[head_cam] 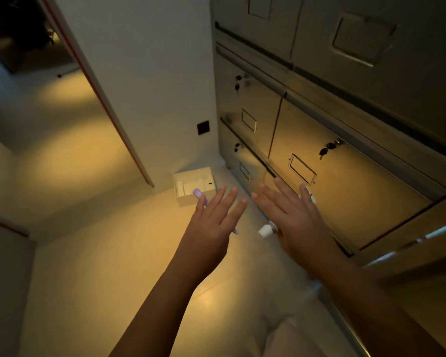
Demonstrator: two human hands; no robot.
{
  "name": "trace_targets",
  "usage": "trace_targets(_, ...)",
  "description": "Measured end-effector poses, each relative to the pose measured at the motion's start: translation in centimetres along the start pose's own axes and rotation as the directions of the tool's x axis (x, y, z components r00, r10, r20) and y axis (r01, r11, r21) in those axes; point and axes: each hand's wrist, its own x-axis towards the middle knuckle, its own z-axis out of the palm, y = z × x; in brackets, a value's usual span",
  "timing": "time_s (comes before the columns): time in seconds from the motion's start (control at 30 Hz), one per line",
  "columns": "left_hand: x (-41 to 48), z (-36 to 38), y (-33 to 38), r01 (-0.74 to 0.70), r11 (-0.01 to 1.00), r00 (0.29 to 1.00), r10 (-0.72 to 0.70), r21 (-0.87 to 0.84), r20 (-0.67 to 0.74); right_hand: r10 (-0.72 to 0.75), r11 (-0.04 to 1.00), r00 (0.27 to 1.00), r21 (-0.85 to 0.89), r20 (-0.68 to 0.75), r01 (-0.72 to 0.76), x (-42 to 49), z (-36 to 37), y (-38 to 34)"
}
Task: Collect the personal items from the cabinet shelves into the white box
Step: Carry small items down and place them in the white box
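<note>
Head camera looks down at a pale floor [88,253] washed in warm yellow light, where a plain wall [152,86] with one black square plate [203,127] meets a grey metal cabinet [345,189]. I count five label frames [302,168] on the cabinet fronts, with no writing I can read, and three locks with keys [328,148] hanging. One white box [188,201] sits on the floor in the corner between wall and cabinet, with white items inside. My left hand [214,220] hovers near the box, fingers straight and spread, a lilac item [198,194] tucked under the palm. My right hand [294,220], fingers also straight, keeps a white tube [267,229] under its palm. Both thumbs are hidden.
</note>
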Motion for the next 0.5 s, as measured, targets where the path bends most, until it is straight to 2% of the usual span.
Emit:
trace_targets(0.27,2.9,1.8,-6.9,0.113,0.990,0.991,-0.118,0.080,0.058,-0.081,0.996,0.995,0.038,0.050,0.079,8.6,5.1,1.9)
trace_targets(0.5,9.1,2.9,-14.1,0.272,0.948,0.956,-0.285,0.167,0.062,-0.173,0.973,0.979,0.174,0.105,0.154,20.6,9.0,4.8)
